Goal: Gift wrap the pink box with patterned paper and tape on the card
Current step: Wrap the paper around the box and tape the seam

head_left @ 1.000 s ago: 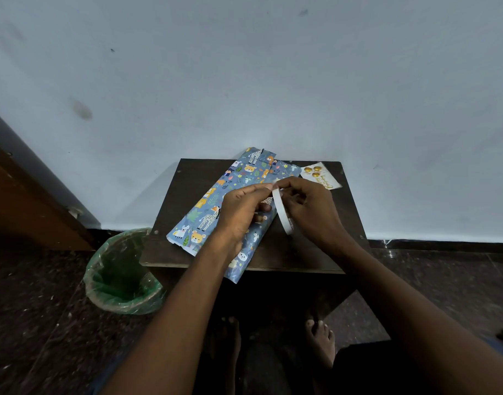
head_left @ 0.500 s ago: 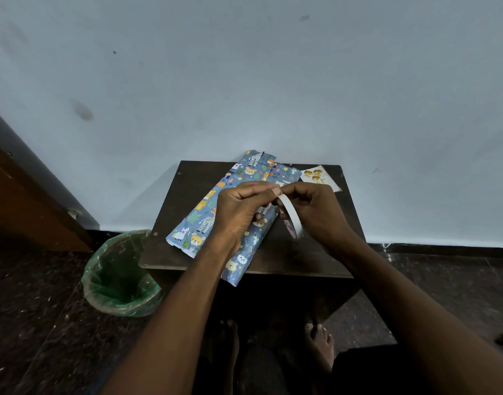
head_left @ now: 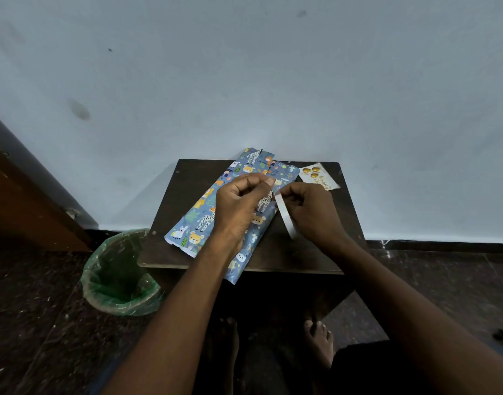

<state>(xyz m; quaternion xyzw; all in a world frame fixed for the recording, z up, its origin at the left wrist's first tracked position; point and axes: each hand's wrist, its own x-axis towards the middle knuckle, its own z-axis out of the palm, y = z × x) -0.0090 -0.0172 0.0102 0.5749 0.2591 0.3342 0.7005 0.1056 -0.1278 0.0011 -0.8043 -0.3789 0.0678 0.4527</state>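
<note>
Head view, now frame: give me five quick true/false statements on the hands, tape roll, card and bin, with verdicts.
1. The right hand grips the white ring-shaped tape roll. True.
2. The small white card with gold balloons is already taped onto the wrapped box. False: it lies on the dark brown wooden table, at the far right, beside the blue animal-patterned wrapped box.
3. The left hand lies flat with straight fingers. False: its fingers are curled, pinched near the thumb above the box.
4. The round bin with a green plastic liner stands on the floor left of the table. True.
5. The wrapped box sits wholly on the table. False: its near end overhangs the front edge.
</note>
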